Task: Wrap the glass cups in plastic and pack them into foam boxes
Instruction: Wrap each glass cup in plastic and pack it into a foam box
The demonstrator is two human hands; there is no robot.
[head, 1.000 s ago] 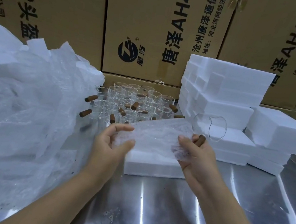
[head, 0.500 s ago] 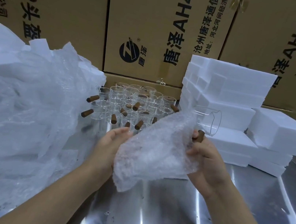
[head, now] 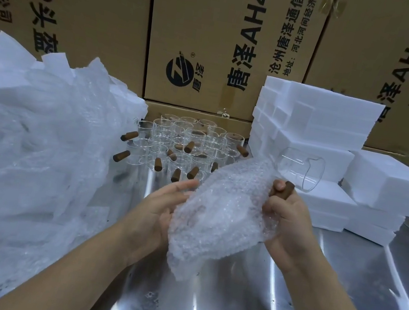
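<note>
Cartons (head: pixel 215 37) back the steel bench (head: pixel 228 304), where a cluster of glass cups (head: pixel 186 146) waits. The left hand (head: pixel 160 209), fingers nearly straight, now cradles the bubble wrap (head: pixel 218 215), stretched flat a second ago. The right hand (head: pixel 291 221) grips the tilted glass cup (head: pixel 299 169) by its wooden handle (head: pixel 285 191). Most of the cup is bare, so the wrapping looks barely begun.

Single head view, looking forward and down, close over hands (head: pixel 291 221), steel table (head: pixel 228 304)
</note>
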